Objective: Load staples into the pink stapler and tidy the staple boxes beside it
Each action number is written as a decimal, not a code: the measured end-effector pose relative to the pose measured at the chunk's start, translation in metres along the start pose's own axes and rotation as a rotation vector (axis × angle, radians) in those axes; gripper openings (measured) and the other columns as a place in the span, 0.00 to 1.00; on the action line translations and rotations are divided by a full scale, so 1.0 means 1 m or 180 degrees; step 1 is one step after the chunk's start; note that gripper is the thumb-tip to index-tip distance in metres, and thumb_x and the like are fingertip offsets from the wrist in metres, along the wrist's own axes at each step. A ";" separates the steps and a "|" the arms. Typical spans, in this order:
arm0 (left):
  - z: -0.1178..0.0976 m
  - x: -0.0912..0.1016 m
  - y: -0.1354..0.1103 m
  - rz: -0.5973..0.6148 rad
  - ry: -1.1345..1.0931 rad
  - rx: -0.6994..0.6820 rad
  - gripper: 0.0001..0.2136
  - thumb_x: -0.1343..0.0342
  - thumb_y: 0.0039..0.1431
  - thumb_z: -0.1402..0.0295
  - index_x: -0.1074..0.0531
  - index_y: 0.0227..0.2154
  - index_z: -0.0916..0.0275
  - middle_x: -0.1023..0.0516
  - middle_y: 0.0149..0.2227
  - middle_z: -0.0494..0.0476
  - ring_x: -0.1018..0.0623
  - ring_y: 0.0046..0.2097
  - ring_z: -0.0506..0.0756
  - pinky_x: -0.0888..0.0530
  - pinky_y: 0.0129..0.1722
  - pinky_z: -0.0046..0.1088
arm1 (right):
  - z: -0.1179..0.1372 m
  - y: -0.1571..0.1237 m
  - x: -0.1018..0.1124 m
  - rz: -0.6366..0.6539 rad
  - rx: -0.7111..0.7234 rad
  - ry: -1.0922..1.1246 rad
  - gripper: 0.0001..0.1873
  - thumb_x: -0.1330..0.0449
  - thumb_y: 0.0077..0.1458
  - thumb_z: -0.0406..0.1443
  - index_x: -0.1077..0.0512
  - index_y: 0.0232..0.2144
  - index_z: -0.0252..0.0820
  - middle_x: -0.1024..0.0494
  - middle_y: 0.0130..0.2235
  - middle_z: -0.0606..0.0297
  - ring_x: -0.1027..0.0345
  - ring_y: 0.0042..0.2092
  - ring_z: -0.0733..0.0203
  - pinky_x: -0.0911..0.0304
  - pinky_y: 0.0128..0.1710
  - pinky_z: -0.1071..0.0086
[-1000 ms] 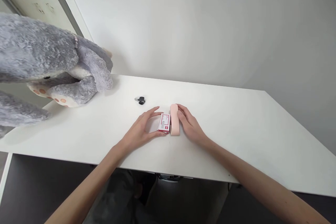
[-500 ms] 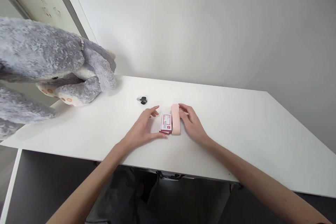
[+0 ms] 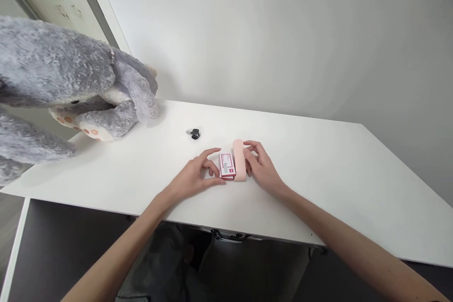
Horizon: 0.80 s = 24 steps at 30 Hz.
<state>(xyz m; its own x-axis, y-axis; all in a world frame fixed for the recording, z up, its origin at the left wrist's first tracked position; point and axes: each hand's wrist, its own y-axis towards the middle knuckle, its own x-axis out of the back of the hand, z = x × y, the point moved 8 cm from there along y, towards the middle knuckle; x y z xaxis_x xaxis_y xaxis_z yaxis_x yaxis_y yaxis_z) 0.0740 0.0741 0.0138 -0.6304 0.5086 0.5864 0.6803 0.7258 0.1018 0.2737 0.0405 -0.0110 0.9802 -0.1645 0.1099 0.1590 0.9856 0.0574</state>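
Note:
A small stack of white and red staple boxes point(image 3: 227, 164) lies on the desk against the left side of a pink stapler point(image 3: 239, 163). My left hand point(image 3: 198, 170) is curved around the stack's left side, thumb at the near edge and index finger at the far edge. From the right, my right hand point(image 3: 264, 167) holds its bent fingers against the stapler, touching near its far end; some fingertips are hidden. A black staple remover point(image 3: 194, 133) lies behind the left hand, apart from both hands.
The white desk point(image 3: 318, 170) meets a pale wall point(image 3: 269, 37) at the back. A large grey plush toy point(image 3: 60, 71) takes up the left end. Below the front edge is a black handle or bracket point(image 3: 230, 236), close to my legs.
My left fingers have closed in on the staple boxes, which have turned slightly and moved a little right. The stapler has also shifted slightly right, with the right hand still beside it.

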 end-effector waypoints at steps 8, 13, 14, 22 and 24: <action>0.000 -0.001 0.006 0.0077 0.0063 0.0037 0.35 0.30 0.56 0.49 0.30 0.64 0.53 0.14 0.39 0.51 0.18 0.46 0.60 0.29 0.58 0.42 | -0.003 0.001 0.000 0.0012 0.0036 0.0025 0.21 0.44 0.68 0.54 0.34 0.54 0.51 0.31 0.42 0.69 0.35 0.28 0.67 0.35 0.25 0.69; 0.000 -0.002 0.007 0.0142 -0.0012 -0.0035 0.32 0.32 0.58 0.49 0.27 0.63 0.52 0.14 0.39 0.51 0.19 0.42 0.59 0.26 0.53 0.40 | -0.004 0.001 0.001 -0.0009 0.0003 0.0025 0.20 0.44 0.67 0.53 0.34 0.54 0.51 0.31 0.43 0.68 0.35 0.27 0.67 0.35 0.25 0.69; 0.000 -0.002 0.007 0.0143 -0.0024 -0.0053 0.32 0.33 0.58 0.49 0.28 0.64 0.53 0.14 0.38 0.52 0.19 0.42 0.59 0.26 0.51 0.40 | -0.004 0.001 0.001 -0.0013 0.0003 0.0017 0.20 0.44 0.67 0.53 0.34 0.54 0.51 0.31 0.43 0.68 0.35 0.27 0.67 0.35 0.25 0.69; 0.005 -0.003 0.005 0.0207 -0.0363 -0.0018 0.43 0.33 0.60 0.52 0.45 0.74 0.54 0.16 0.40 0.52 0.21 0.43 0.57 0.27 0.53 0.41 | -0.004 0.001 0.001 0.0028 0.0010 -0.0017 0.21 0.44 0.68 0.54 0.34 0.54 0.51 0.31 0.42 0.68 0.34 0.27 0.67 0.36 0.25 0.69; 0.007 0.002 0.004 0.0034 -0.0590 0.0034 0.43 0.36 0.63 0.52 0.49 0.75 0.56 0.19 0.38 0.52 0.21 0.43 0.57 0.27 0.53 0.41 | -0.004 0.001 0.000 0.0045 0.0006 -0.0022 0.21 0.44 0.68 0.54 0.34 0.54 0.51 0.32 0.41 0.69 0.35 0.27 0.66 0.35 0.25 0.68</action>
<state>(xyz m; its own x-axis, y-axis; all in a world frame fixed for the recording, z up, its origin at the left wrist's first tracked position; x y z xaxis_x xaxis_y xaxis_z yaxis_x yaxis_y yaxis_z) 0.0726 0.0818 0.0096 -0.6819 0.5922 0.4292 0.6839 0.7243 0.0873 0.2748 0.0414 -0.0152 0.9815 -0.1509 0.1177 0.1450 0.9878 0.0575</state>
